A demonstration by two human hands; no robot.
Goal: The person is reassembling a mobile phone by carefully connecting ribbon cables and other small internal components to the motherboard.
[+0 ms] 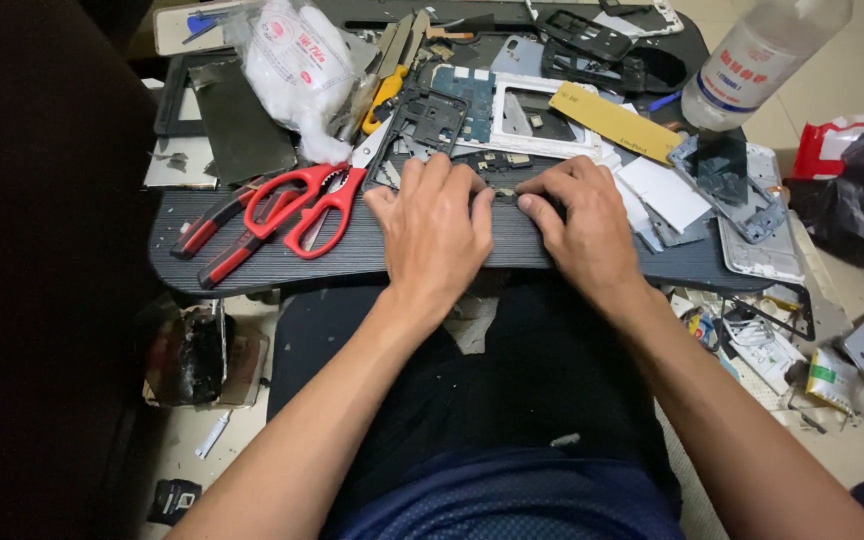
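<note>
My left hand (435, 228) and my right hand (582, 222) rest side by side on the front of a dark lap table (352, 255). Their fingertips press together on a small dark phone part (500, 192) between them, mostly hidden by the fingers. Just beyond the fingers lies a black phone frame (424, 125) and a white phone frame with a blue circuit board (512, 115). Red-handled scissors (302, 205) lie left of my left hand.
Red-handled pliers (214, 235) sit at the table's left. A bag of white cotton (297, 65), a yellow-handled tool (384, 95), a clear plastic bottle (757, 55), a yellow strip (617, 122) and several phone shells (742, 190) crowd the table. Scraps litter the floor at right.
</note>
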